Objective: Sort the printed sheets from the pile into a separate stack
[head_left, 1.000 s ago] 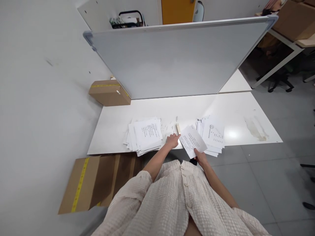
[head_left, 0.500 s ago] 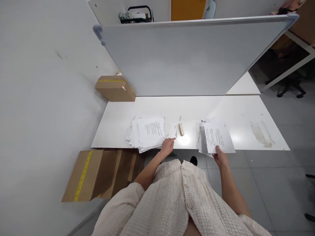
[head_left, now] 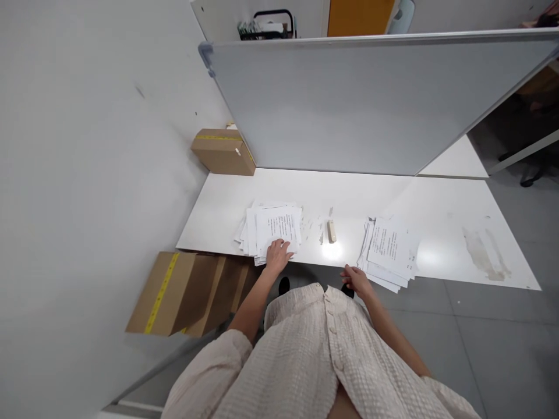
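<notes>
Sheet (head_left: pixel 388 247) released, left fingers (head_left: pixel 275 245) now on left stack (head_left: pixel 279 224)

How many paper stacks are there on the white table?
2: the left stack under the left hand, the right stack near the right hand; the whiteboard may hide others.

You face a whiteboard (head_left: pixel 371 105) on a table (head_left: pixel 437 203), with a pale wall (head_left: pixel 87 151) to your left, an orange door (head_left: pixel 358 17) beyond and grey floor (head_left: pixel 502 355) to your right.

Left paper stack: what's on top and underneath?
A printed sheet tops the left paper stack, the left hand over its lower part. More sheets' edges show beneath; their faces are mostly hidden. The stack rests on the white table; the surface underneath is hidden.
</notes>
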### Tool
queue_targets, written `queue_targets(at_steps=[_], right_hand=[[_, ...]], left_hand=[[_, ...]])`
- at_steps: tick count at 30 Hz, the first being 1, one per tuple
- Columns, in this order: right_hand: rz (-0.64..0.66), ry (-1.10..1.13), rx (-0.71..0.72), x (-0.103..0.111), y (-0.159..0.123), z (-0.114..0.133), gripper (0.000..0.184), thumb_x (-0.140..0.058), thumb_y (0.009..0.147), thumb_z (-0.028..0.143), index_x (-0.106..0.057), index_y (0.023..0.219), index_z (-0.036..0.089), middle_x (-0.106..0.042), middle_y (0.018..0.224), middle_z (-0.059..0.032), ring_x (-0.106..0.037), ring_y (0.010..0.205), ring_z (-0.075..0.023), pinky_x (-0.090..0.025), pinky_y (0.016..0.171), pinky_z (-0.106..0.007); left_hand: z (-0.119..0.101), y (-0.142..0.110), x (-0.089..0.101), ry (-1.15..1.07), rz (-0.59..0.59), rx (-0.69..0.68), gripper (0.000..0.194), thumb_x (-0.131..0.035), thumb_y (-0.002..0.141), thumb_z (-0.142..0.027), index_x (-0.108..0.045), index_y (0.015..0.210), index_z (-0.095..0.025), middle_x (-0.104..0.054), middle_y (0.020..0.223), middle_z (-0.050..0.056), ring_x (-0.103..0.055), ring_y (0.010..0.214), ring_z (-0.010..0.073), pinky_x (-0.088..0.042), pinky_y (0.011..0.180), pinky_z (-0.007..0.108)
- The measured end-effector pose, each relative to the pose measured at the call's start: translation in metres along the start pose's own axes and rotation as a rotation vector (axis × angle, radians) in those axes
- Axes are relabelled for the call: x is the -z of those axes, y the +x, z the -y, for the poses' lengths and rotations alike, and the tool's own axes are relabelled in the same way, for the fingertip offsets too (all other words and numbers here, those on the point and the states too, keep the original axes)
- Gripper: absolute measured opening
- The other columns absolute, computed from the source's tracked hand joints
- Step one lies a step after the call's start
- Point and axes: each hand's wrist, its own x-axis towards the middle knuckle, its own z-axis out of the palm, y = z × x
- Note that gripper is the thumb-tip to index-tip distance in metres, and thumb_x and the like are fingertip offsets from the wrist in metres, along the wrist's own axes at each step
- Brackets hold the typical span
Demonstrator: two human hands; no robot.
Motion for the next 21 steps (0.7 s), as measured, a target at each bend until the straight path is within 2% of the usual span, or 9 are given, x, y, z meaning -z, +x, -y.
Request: queue_targets(at_steps=[4,7,10,15,21], right_hand=[[0.178,-0.119,0.068,-0.036,0.003,0.018,0.025,-0.055,0.072,0.042,-0.052,0.073,0.017,-0.062,0.072,-0.0043,-0.053,0.046,-0.0077,-0.037,0.035,-0.016],[0.285,-0.194,0.109,-0.059,0.005,0.029,0.026,-0.055,0.072,0.043,-0.051,0.073,0.018,-0.062,0.069,-0.0038,-0.053,0.046,-0.0083,-0.038,0.036,-0.017],[0.375,-0.243,0.140,-0.077,0.007,0.038,0.027,-0.054,0.072,0.044,-0.051,0.074,0.018,-0.062,0.070,-0.0041,-0.053,0.047,-0.0085,-0.039,0.037,-0.017],[0.428,-0.278,0.131,-0.095,0.008,0.046,0.027,-0.053,0.073,0.045,-0.051,0.075,0.018,-0.062,0.073,-0.0045,-0.054,0.048,-0.0080,-0.038,0.037,-0.016],[0.437,-0.279,0.096,-0.100,0.009,0.047,0.025,-0.054,0.074,0.042,-0.050,0.074,0.017,-0.062,0.072,-0.0033,-0.054,0.048,-0.0071,-0.037,0.036,-0.015]], left_hand=[[0.001,-0.001,0.001,-0.066,-0.002,-0.051,0.023,-0.051,0.078,-0.032,-0.059,0.098,-0.023,-0.051,0.103,0.008,-0.043,0.095,0.0236,-0.037,0.077,0.035],[0.000,0.000,0.001,-0.184,-0.002,-0.028,0.021,-0.045,0.081,-0.028,-0.064,0.088,-0.022,-0.056,0.098,0.005,-0.047,0.092,0.0206,-0.037,0.079,0.033],[-0.002,0.004,0.001,-0.364,0.006,0.086,0.020,-0.046,0.080,-0.027,-0.065,0.076,-0.020,-0.061,0.084,0.004,-0.052,0.082,0.0171,-0.038,0.077,0.030],[-0.006,0.009,0.004,-0.598,-0.062,0.401,0.013,-0.059,0.067,-0.027,-0.059,0.059,-0.017,-0.060,0.066,0.001,-0.053,0.065,0.0135,-0.039,0.062,0.024],[-0.001,0.007,0.006,-0.724,-0.128,0.502,0.028,-0.062,0.061,-0.039,-0.048,0.051,-0.017,-0.046,0.050,-0.005,-0.045,0.052,0.0098,-0.032,0.051,0.021]])
